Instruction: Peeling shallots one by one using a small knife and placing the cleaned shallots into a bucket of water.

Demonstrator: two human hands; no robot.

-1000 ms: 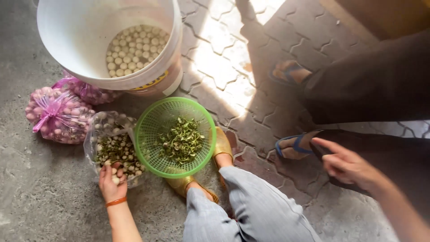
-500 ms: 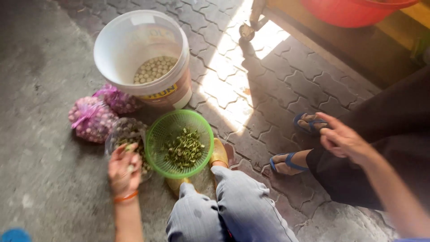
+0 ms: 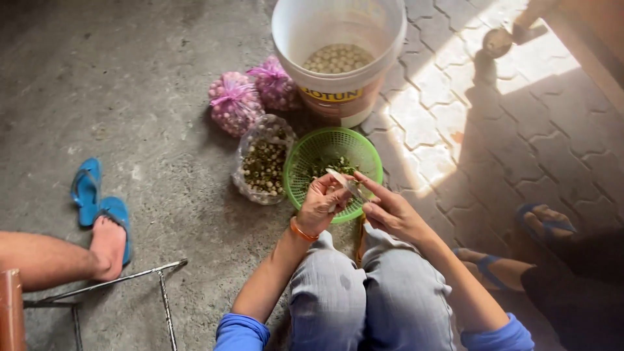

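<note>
My left hand (image 3: 322,203), with an orange band at the wrist, is curled over the near rim of a green mesh basket (image 3: 305,151) that holds green scraps. My right hand (image 3: 392,211) meets it from the right. Between the fingertips of both hands is a thin pale pointed piece (image 3: 342,181), perhaps a small blade; what my left fingers enclose is hidden. A clear plastic bag of small pale and green seeds (image 3: 263,166) lies just left of the basket. A white bucket (image 3: 338,97) behind it holds pale round seeds (image 3: 337,58).
Two pink mesh bags (image 3: 234,103) (image 3: 276,81) of small bulbs lie beside the bucket. Another person's foot (image 3: 107,242) and blue sandals (image 3: 86,188) are at the left, by a metal frame (image 3: 130,278). Another person's sandalled feet (image 3: 545,224) are at the right.
My left hand has left the clear bag and risen over the basket's near rim. My right hand has come in from the right to meet it. The view has shifted left.
</note>
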